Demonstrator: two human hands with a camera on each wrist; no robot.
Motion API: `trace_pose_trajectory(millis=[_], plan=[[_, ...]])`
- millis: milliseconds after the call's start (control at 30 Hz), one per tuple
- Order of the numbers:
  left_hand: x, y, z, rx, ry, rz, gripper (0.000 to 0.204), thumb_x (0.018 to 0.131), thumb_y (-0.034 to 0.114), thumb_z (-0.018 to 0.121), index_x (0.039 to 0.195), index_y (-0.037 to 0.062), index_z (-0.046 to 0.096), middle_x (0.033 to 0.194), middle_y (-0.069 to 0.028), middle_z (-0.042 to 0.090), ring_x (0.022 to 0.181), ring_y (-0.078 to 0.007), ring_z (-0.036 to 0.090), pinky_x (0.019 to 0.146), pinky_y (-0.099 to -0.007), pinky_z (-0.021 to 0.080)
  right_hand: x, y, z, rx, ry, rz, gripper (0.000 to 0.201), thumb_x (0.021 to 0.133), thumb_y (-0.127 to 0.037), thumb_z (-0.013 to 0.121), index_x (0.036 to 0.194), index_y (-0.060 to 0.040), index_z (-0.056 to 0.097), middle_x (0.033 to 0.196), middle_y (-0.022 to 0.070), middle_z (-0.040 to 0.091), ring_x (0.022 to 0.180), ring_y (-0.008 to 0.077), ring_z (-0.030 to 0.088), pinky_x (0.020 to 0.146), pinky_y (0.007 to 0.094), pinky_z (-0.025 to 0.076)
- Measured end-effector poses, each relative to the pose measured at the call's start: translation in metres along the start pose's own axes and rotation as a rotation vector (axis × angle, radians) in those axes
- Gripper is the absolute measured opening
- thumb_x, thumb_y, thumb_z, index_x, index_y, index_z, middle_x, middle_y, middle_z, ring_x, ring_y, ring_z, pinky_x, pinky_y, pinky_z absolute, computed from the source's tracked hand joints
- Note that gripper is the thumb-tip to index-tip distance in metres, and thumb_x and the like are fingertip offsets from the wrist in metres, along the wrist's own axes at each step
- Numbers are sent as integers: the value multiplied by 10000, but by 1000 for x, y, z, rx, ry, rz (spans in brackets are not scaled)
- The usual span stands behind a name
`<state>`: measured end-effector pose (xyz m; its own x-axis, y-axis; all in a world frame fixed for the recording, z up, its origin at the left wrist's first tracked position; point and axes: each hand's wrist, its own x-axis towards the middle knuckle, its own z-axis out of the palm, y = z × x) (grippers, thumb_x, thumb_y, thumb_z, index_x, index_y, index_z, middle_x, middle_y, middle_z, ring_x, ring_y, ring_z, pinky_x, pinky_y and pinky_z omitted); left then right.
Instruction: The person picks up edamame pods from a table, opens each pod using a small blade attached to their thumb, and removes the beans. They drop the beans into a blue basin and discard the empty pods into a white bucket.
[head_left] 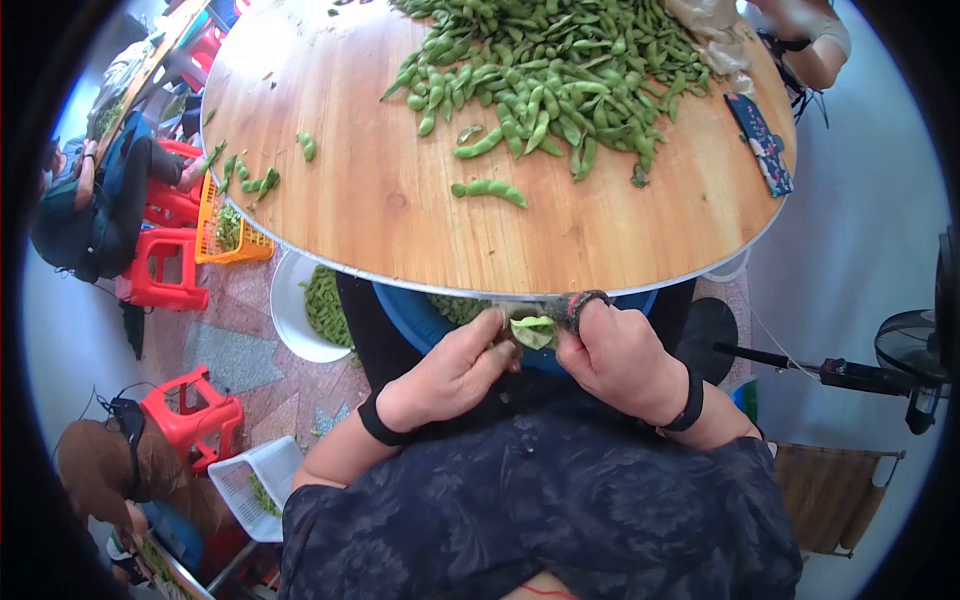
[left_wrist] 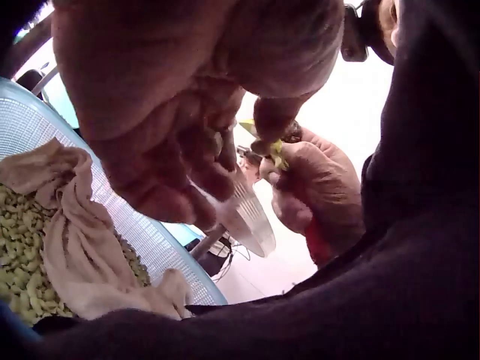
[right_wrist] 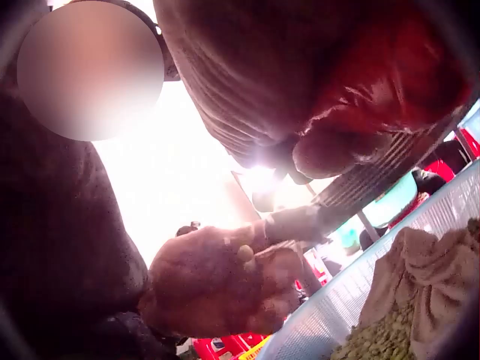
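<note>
In the head view, a split green pod (head_left: 533, 333) is between the two hands, just below the table's near edge. My left hand (head_left: 450, 378), fingers curled, pinches its left side; my right hand (head_left: 628, 365) grips its right side, with a dark covering on a finger. The left wrist view has the pod (left_wrist: 277, 155) between the left thumb and right fingertips. A pale bean (right_wrist: 245, 253) shows against the left fingers in the right wrist view. Green pods (head_left: 560, 85) are heaped on the round table (head_left: 350, 220), and one pod (head_left: 490, 190) lies apart.
A blue basin (head_left: 405, 320) sits under the table edge. Beans (left_wrist: 26, 255) and a cloth (left_wrist: 82, 240) lie in a pale blue basket (left_wrist: 169, 259). A white bucket (head_left: 292, 310), red stools (head_left: 165, 270), seated people and a fan (head_left: 908, 345) stand around. A patterned case (head_left: 760, 145) lies on the table.
</note>
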<state>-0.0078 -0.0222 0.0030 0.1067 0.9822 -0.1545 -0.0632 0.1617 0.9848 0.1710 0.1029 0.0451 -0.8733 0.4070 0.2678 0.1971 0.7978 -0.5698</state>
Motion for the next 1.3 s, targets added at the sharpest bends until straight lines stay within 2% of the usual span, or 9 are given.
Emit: trace_pose_trajectory(millis=[100,367,467,567,667,767,967,1133,1300], plan=[[6,-7,-5,396,22,349,405,956,173,492,1310,-18,439,1107,-182,529,1035,-306,536,917,-354,418,1,2,-12,-112,58,-57,174,775,-45,644,874,7,510,634,118,525,513,278,583,440,363,462],[-11,18,-5,-466,83,20,247,1007,145,434,1156,-29,527,1092,-82,580,1002,-154,576,863,-271,463,39,-15,-17,9,-88,-274,191,776,-106,681,879,-14,549,688,136,545,571,303,584,492,377,473],[-53,21,-36,-101,326,64,202,965,76,459,1112,-37,538,1058,-105,595,989,-164,595,842,-297,484,76,-6,-31,-184,-193,-13,140,827,-87,586,902,-22,487,775,175,562,663,321,623,533,386,503],[-93,18,-74,805,661,139,246,881,34,520,1112,-48,546,1076,-133,604,1032,-220,589,886,-343,459,114,17,-15,-413,-147,-210,100,832,-42,521,921,-11,486,823,171,574,672,309,635,538,381,509],[-113,13,-83,1168,1010,112,334,848,47,567,1169,-39,533,1111,-144,606,1043,-246,578,899,-358,441,128,7,-4,-442,-239,-183,131,830,-34,485,955,1,506,885,181,572,713,310,653,581,374,539],[-103,17,-65,662,1010,180,395,831,46,592,1212,-27,517,1150,-148,596,1039,-242,578,888,-351,443,127,12,2,-419,-220,-126,130,831,-51,495,950,0,509,878,187,572,709,317,647,598,398,537],[-25,29,-20,146,397,290,508,909,-35,490,1389,10,328,1192,-121,532,1043,-163,580,900,-287,453,93,-1,-19,195,-63,139,148,827,-105,574,910,-14,491,779,170,553,683,336,582,599,415,460],[17,29,1,-130,136,97,209,982,102,482,1169,13,509,880,-2,535,764,-73,521,692,-217,433,56,-12,-12,431,109,106,155,853,-90,593,975,-25,523,753,137,551,688,289,588,606,355,469],[16,45,11,-153,230,77,128,994,136,462,980,40,546,746,42,474,639,-43,416,585,-197,353,44,-9,-22,524,105,251,151,884,-97,546,1010,-26,504,679,88,532,566,179,568,531,306,459]])
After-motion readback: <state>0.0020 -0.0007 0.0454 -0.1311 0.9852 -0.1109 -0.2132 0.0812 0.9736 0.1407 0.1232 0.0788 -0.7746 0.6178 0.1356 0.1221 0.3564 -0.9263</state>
